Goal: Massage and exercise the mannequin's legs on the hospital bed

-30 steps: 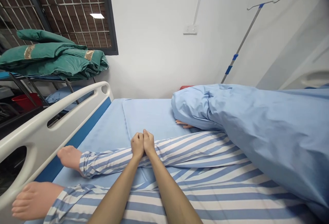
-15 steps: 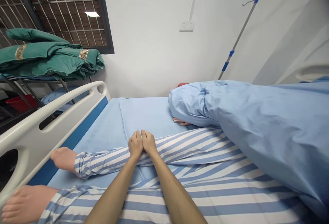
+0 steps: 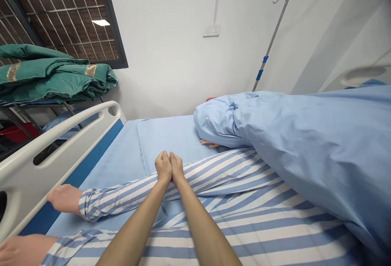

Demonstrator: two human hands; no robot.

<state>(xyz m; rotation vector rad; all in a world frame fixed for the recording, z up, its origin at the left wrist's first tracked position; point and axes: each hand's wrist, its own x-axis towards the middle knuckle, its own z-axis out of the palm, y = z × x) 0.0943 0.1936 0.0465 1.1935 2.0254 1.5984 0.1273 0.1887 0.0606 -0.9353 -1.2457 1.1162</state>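
Note:
My left hand (image 3: 163, 165) and my right hand (image 3: 176, 165) are side by side, both closed into fists with the thumbs uppermost. They are at the lower part of the far leg (image 3: 134, 188) of a figure lying on the bed, in blue-and-white striped trousers. The undersides of my fingers are hidden; the cloth around them is not visibly pulled. My forearms cross above the near striped leg (image 3: 259, 233). At the left are the bare far foot (image 3: 64, 198) and, partly cut off, the near foot (image 3: 27, 249).
A light blue quilt (image 3: 290, 135) covers the figure's upper part; some fingers (image 3: 209, 143) show beneath its edge. The bed's footboard (image 3: 76, 125) stands at the left. Beyond are a folded green quilt (image 3: 58, 74), a red basin (image 3: 20, 132) and a drip stand (image 3: 271, 38).
The view has shifted slightly, so the feet and footboard appear farther left. Both fists remain together at the far leg, turned slightly and a little higher in the picture.

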